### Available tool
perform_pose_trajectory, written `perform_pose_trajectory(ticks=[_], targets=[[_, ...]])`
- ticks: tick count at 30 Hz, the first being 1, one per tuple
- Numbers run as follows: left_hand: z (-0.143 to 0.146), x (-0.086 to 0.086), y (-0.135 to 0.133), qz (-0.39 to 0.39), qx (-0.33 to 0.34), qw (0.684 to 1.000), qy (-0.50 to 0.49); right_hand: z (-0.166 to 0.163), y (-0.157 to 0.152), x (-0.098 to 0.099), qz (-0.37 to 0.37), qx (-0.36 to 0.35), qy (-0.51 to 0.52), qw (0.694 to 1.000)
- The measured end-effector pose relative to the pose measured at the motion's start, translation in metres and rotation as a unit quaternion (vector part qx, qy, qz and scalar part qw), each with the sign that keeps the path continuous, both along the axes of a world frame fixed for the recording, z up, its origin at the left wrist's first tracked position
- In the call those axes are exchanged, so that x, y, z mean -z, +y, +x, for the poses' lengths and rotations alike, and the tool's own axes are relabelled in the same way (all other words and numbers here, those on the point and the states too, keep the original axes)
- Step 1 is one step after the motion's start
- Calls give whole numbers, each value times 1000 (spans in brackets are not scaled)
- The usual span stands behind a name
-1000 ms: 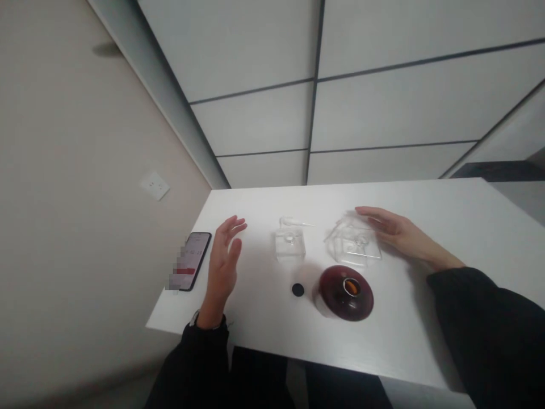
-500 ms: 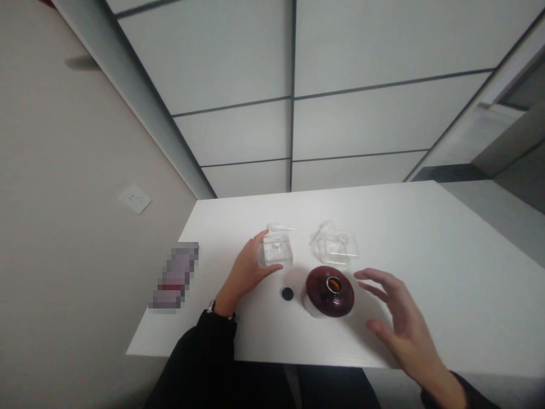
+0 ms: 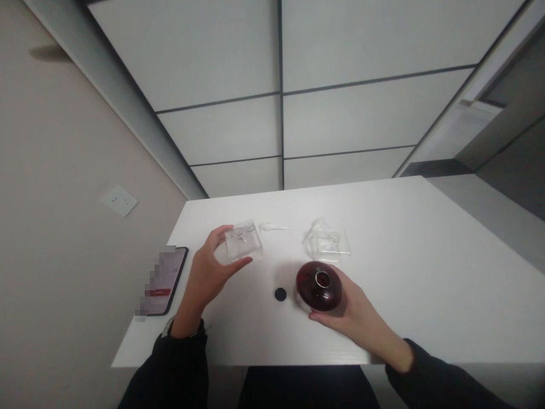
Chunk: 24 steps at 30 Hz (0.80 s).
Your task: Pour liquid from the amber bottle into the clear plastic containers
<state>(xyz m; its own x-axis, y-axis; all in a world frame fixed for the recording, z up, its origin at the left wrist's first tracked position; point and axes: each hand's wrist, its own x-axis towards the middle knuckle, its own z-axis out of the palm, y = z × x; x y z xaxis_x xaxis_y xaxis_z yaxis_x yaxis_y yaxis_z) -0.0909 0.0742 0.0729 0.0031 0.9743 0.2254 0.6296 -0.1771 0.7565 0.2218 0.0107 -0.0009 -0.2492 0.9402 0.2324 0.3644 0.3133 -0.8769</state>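
Observation:
My left hand (image 3: 207, 272) grips a small clear square glass bottle (image 3: 243, 241) and holds it just above the white table (image 3: 400, 250). My right hand (image 3: 353, 312) is wrapped round a round dark red bottle (image 3: 318, 285) with an open metal-rimmed neck, which stands on the table. A small black cap (image 3: 280, 293) lies between the two hands. A clear pipette (image 3: 275, 227) lies behind the square bottle.
A clear plastic box or wrapper (image 3: 328, 241) lies behind the red bottle. A phone (image 3: 164, 278) with a lit screen lies near the table's left edge. A wall socket (image 3: 118, 200) is on the beige wall at left. White panelled walls rise behind the table.
My left hand has taken the square bottle, lifted it and drawn it to the left. My right hand has moved from the clear box down to the red bottle and closed on it.

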Motion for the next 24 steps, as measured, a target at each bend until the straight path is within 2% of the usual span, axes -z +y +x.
perform_pose_trajectory(ticks=[8,13,18,24], targets=[[0,-26,-15,45,-4,998,32,-15,35,-8,-17,-57,3,998],[13,-34,-19,62,7,994,90,-20,38,-4,-14,-52,32,998],[25,-38,-20,103,12,982,160,-19,34,1,-1,-61,43,997],[35,-33,-18,159,16,965,210,-19,36,4,25,-73,37,996]])
